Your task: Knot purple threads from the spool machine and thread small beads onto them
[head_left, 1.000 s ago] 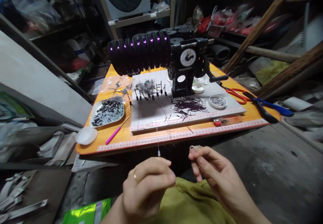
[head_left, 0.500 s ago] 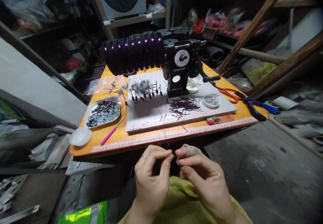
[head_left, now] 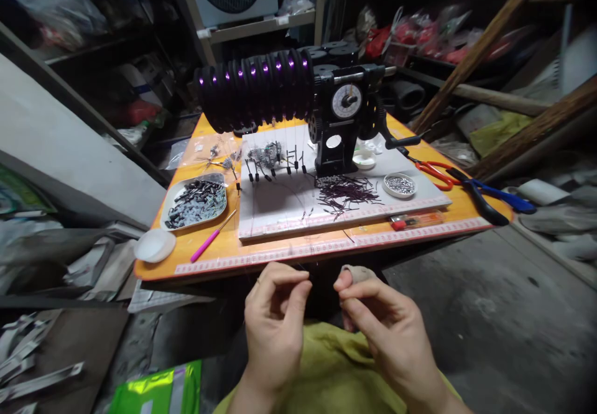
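One orange tabletop (head_left: 224,249) fills the middle of the view, with measuring strips along its front edge. On it lies one white board (head_left: 280,206), and at the back of the board stands one black winder (head_left: 340,122) with a single round dial and a row of black spools (head_left: 256,94); roughly nine purple glints show along the row.

Two hands hover just in front of the tabletop's near edge, above a yellow-green cloth (head_left: 336,364). The left hand (head_left: 275,321) and the right hand (head_left: 382,327) each press thumb to forefinger in a closed pinch, tips near but apart. What they pinch is too fine to make out. One beige wrap (head_left: 357,272) covers a right fingertip.

Left of the board sits one tray (head_left: 198,199) of dark grey pieces, with one white lid (head_left: 155,245) and one pink hook (head_left: 212,240) nearby. At the right edge lie one pair of blue-handled pliers (head_left: 494,199) and one pair of red scissors (head_left: 436,174), touching. On the board are one heap of dark purple sticks (head_left: 347,191) and one small dish of silver beads (head_left: 399,184). One orange lighter (head_left: 415,220) lies before the board. Nothing stands between hands and tabletop.
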Demonstrator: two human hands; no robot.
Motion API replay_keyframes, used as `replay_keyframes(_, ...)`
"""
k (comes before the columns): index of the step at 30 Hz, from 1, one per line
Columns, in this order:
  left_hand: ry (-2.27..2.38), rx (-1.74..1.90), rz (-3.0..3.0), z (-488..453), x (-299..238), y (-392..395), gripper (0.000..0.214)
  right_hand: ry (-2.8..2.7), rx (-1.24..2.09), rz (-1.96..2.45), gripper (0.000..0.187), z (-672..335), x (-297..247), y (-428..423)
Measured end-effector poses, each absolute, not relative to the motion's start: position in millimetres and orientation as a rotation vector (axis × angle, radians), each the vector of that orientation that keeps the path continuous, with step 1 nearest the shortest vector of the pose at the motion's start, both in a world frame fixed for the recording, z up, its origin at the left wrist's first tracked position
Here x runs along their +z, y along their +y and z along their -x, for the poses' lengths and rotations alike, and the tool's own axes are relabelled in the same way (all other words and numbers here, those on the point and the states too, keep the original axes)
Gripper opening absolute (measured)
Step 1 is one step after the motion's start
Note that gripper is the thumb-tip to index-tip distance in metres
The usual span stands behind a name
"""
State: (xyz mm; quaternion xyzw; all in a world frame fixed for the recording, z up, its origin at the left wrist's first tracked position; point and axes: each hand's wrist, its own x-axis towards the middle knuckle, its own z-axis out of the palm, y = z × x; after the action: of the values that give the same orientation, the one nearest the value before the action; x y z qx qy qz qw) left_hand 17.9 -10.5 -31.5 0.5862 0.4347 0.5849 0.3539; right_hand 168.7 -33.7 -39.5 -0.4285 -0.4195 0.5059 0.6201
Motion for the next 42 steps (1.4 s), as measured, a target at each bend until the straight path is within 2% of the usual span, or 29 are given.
replay_keyframes(2,1.054,1.582,-1.389,-11,-33,-8,0.007,-0.987,1.128,1.008,0.004,-172,-42,-33)
replay_keyframes(5,0.98,1.729,-1.37,7,-30,-7,0.017,-0.991,1.105,1.037,0.005,-178,-47,-32)
replay_keyframes(8,1.074,1.796,-1.684,33,-25,-5,0.017,-0.974,1.103,1.07,0.005,-185,-53,-32)
replay_keyframes(13,1.096,1.265,-2.87,60,-23,5,0.042,-0.953,1.127,1.112,0.006,-191,-59,-33)
replay_keyframes(18,0.817,0.825,-3.309,47,-25,22,0.042,-0.951,1.128,1.124,0.009,-187,-55,-33)
replay_keyframes(26,0.536,0.821,-3.378,30,-18,49,0.02,-0.933,1.103,1.145,0.01,-191,-56,-35)
replay_keyframes(34,0.367,0.808,-3.181,38,-8,42,0.021,-0.941,1.125,1.151,0.012,-192,-58,-28)
replay_keyframes(38,0.517,1.034,-2.955,34,2,44,0.022,-0.951,1.114,1.148,0.013,-191,-58,-27)
replay_keyframes(42,0.711,1.155,-2.987,27,7,55,0.017,-0.937,1.128,1.153,0.012,-193,-59,-29)
